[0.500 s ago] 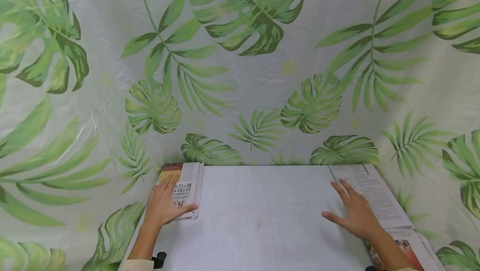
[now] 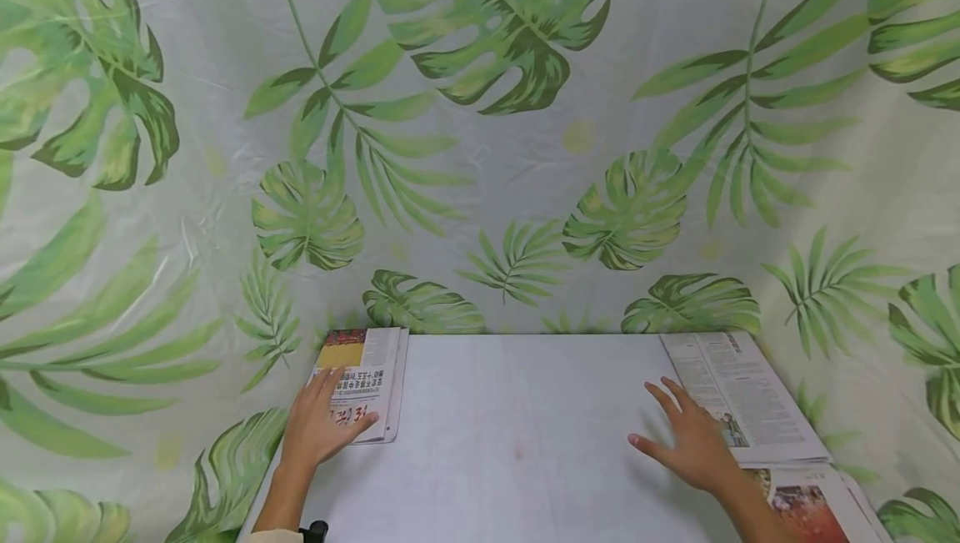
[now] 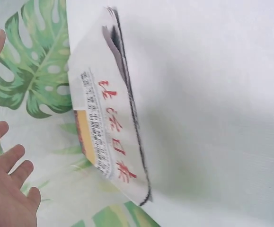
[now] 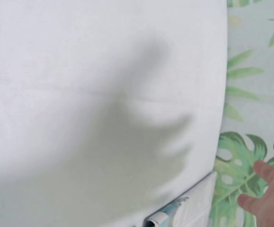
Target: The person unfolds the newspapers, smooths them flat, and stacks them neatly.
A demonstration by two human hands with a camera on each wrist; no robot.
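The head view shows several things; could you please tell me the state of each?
Left hand, fingers spread, holding nothing.
Right hand, fingers spread, holding nothing.
Left newspaper, folded, lying flat.
Far right newspaper, lying flat.
Near right newspaper, lying flat, partly out of frame.
Leaf-patterned sheet, upright, slightly creased.

Your left hand (image 2: 311,428) draws back a little, baring more red lettering (image 2: 359,412) on the left newspaper (image 2: 381,351), while your right hand (image 2: 693,444) shifts inward, uncovering a small printed picture (image 2: 733,430) on the right newspaper (image 2: 757,393).

Left hand (image 2: 313,426), right hand (image 2: 693,444) bare; cream sleeve edge (image 2: 276,537) on left forearm (image 2: 287,495); black round-ended device (image 2: 318,531) beside it.
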